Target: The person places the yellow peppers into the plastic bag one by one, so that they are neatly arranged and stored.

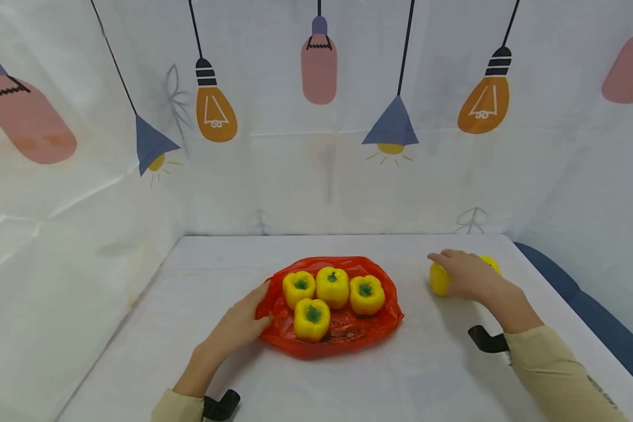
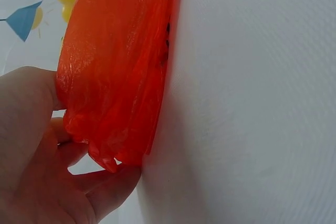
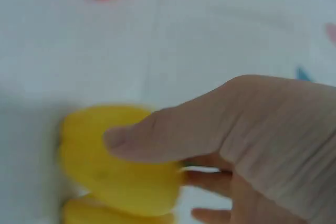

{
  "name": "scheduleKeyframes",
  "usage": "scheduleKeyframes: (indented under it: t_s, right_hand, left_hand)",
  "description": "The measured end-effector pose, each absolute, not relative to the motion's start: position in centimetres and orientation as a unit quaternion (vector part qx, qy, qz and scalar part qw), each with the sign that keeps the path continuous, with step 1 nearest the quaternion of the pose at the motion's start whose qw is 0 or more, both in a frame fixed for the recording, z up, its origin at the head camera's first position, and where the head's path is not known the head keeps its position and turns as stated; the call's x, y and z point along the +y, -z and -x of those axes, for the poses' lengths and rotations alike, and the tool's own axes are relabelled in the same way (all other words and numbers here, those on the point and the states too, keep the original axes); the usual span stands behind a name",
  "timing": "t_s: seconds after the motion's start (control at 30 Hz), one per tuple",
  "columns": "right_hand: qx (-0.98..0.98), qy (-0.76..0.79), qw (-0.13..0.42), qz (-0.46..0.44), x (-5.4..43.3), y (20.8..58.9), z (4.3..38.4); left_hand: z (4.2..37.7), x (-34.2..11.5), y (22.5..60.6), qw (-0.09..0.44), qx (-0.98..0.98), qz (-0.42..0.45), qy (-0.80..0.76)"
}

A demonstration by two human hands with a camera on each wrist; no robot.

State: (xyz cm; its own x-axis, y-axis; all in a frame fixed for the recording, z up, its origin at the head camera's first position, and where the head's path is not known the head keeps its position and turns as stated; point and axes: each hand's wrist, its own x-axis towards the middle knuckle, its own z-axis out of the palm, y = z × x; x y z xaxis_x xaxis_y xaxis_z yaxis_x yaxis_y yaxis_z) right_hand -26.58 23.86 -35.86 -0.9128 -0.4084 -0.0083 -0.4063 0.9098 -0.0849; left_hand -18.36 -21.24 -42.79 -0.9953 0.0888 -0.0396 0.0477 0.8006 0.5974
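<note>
A red plastic bag (image 1: 343, 349), spread flat and rounded like a tray, lies on the table with several yellow bell peppers (image 1: 312, 320) on it, their green stems up. My left hand (image 1: 238, 319) holds its left edge, thumb on one side and fingertips against the crumpled red plastic (image 2: 115, 72). Away to the right, my right hand (image 1: 472, 275) grips a yellow bell pepper (image 3: 115, 166), thumb pressed on its side. Another yellow pepper (image 3: 105, 212) lies close beside that one, partly hidden; some fingers are behind the gripped pepper.
The white-covered table (image 1: 401, 375) reaches back to a white sheet wall (image 1: 295, 176) printed with lamps and bulbs. Past the right edge of the table is a dark blue curved surface (image 1: 585, 299), possibly a chair. Black straps (image 1: 487, 339) sit near both wrists.
</note>
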Motion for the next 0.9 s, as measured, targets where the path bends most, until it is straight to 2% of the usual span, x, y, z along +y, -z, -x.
scheduleKeyframes:
  t_s: [0.1, 0.23, 0.33, 0.5, 0.7, 0.8, 0.9]
  right_hand:
    - [0.975, 0.047, 0.027, 0.215, 25.0, 37.3, 27.6]
    - [0.968, 0.094, 0.008, 0.234, 24.2, 36.7, 27.3]
    - [0.958, 0.141, 0.000, 0.249, 21.7, 34.4, 25.3]
    - [0.937, 0.176, 0.027, 0.301, 15.4, 31.3, 20.9]
    - [0.925, 0.111, 0.042, 0.360, 9.4, 34.5, 19.4]
    - [0.927, 0.082, 0.040, 0.364, 8.4, 36.7, 19.5]
    - [0.934, 0.094, 0.038, 0.344, 8.8, 37.2, 19.5]
  left_hand:
    - [18.4, -21.3, 42.9, 0.033, 0.949, -0.034, -0.311]
    - [18.5, -21.2, 43.1, 0.034, 0.949, -0.028, -0.312]
    - [18.5, -21.2, 43.1, 0.038, 0.948, -0.023, -0.314]
    - [18.4, -21.2, 42.7, 0.035, 0.946, -0.023, -0.321]
    - [18.4, -21.0, 42.6, 0.032, 0.946, -0.028, -0.321]
    - [18.2, -21.0, 42.8, 0.034, 0.947, -0.028, -0.318]
    - [18.1, -21.2, 42.8, 0.032, 0.947, -0.024, -0.318]
